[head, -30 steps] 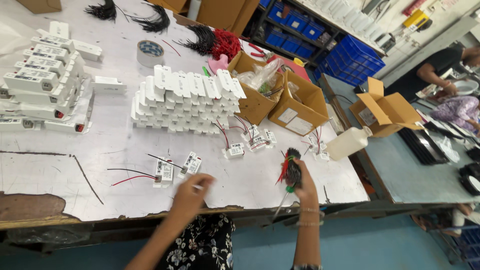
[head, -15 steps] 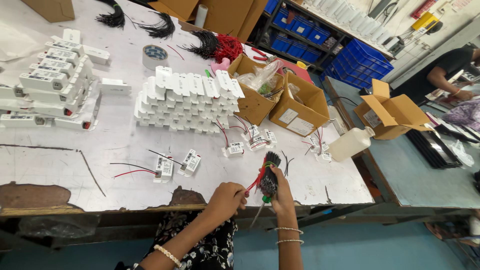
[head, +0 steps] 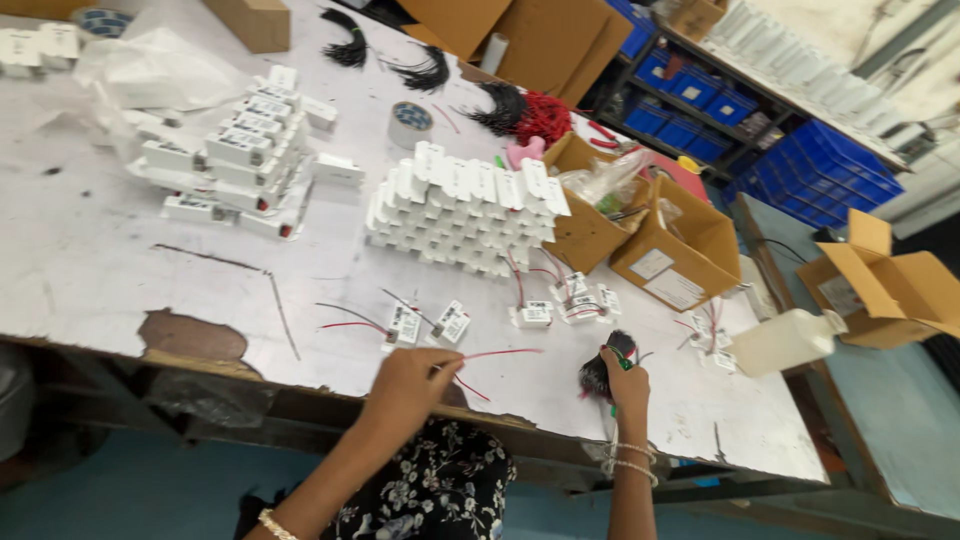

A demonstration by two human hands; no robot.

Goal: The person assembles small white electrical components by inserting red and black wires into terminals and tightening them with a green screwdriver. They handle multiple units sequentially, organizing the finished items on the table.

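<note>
A worn white surface (head: 120, 270), its coating chipped at the near edge, is set above a blue floor (head: 130, 500). Blue crates (head: 820, 170) are stacked on what appears to be metal shelving (head: 700, 60) behind.

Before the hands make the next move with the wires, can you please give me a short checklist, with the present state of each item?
1. Left hand pinches one red wire: ok.
2. Right hand grips the wire bundle: ok.
3. Red wire drawn fully free of the bundle: cannot tell.
4. Small white modules lie close to the left hand: ok.
5. Table surface sound at the near edge: not ok, a worn patch shows.
6. White bottle stands apart from both hands: ok.
</note>
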